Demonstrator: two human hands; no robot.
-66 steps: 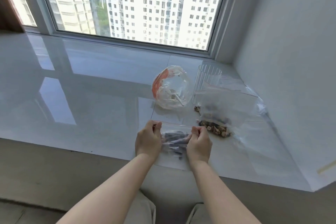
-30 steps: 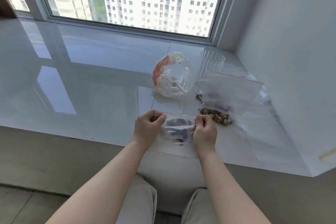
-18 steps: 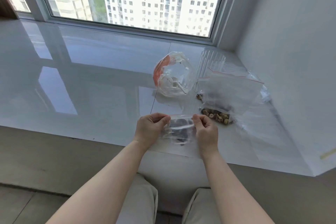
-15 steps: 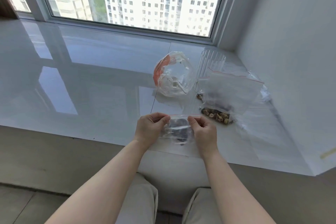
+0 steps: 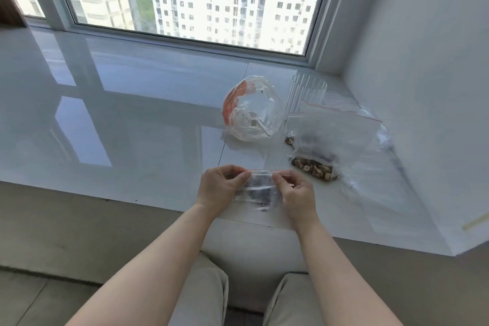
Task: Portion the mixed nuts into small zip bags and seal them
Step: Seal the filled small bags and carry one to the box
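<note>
A small clear zip bag [image 5: 260,188] with dark nuts inside hangs between my hands above the sill's front edge. My left hand [image 5: 221,186] pinches its red-lined top strip at the left end. My right hand [image 5: 296,190] pinches the same strip a little right of the middle. To the right, a larger clear zip bag [image 5: 330,137] stands on the white sill [image 5: 132,127] with mixed nuts [image 5: 313,168] at its bottom.
A crumpled clear bag with orange print [image 5: 251,108] lies behind my hands. A ribbed clear cup [image 5: 307,92] stands beside it. More flat clear bags [image 5: 375,185] lie by the right wall. The window frame closes the sill at the back.
My right hand has slid leftward along the bag's top strip, toward my left hand. The bag stays held at the same place over the sill edge.
</note>
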